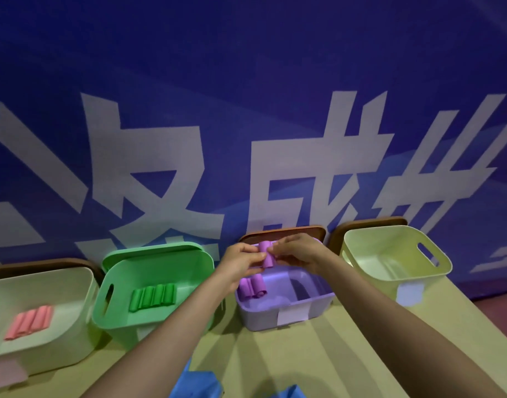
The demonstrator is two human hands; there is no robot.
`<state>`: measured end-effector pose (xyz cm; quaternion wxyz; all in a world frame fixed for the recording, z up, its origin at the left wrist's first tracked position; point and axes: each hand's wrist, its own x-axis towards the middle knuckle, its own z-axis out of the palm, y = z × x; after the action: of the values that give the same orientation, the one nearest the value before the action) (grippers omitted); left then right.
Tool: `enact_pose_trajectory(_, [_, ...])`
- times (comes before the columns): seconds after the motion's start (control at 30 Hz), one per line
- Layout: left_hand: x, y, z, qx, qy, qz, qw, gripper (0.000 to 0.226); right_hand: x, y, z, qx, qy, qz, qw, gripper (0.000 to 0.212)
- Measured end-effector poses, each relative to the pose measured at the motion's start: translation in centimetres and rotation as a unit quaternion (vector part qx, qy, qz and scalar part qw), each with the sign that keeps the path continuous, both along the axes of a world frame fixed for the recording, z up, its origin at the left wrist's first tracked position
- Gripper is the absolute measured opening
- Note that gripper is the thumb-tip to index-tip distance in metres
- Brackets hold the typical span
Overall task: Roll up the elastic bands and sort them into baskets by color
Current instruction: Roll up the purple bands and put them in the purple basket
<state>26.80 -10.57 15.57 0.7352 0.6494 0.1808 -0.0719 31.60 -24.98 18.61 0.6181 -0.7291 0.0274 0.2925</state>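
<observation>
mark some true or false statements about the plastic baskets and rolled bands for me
1. The left hand and right hand hold a purple rolled elastic band over the purple plastic basket. True.
2. The green plastic basket holds pink rolls. False: it holds green rolls.
3. More purple rolls lie in the purple basket. True.
4. The pale yellow plastic basket on the right holds rolls. False: none show in it.

Both arms stretched forward, left hand and right hand close together, both pinching one purple roll
</observation>
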Motion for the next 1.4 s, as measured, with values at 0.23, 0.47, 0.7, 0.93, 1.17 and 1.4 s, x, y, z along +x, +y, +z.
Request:
enact_pose_trajectory(0.23, [4.1,-0.2,-4.8,0.06,0.129,-0.05,0.989,0.033,5.1,0.0,-7.0,-0.144,0.055,-0.013,0.988,0.006])
enact_pose_trajectory(0.47, [6.9,-0.9,-8.5,0.118,0.216,-0.014,0.969,0.017,7.9,0.5,-13.6,-0.252,0.08,-0.002,0.964,0.016])
enact_pose_trajectory(0.7, [7.8,-1.1,-10.3,0.117,0.25,-0.009,0.961,0.023,8.2,1.7,-15.3,-0.314,0.063,0.039,0.946,0.018])
enact_pose_trajectory(0.93, [8.0,-1.3,-10.3,0.127,0.253,-0.012,0.959,0.024,8.4,2.5,-16.5,-0.319,0.056,0.035,0.946,0.018])
enact_pose_trajectory(1.17, [8.0,-1.1,-10.5,0.126,0.262,-0.013,0.957,0.022,8.6,2.3,-17.0,-0.318,0.062,0.046,0.945,0.019])
enact_pose_trajectory(1.4, [7.9,-1.4,-10.2,0.103,0.259,0.005,0.96,0.024,9.1,2.1,-16.6,-0.305,0.084,0.065,0.946,0.021])
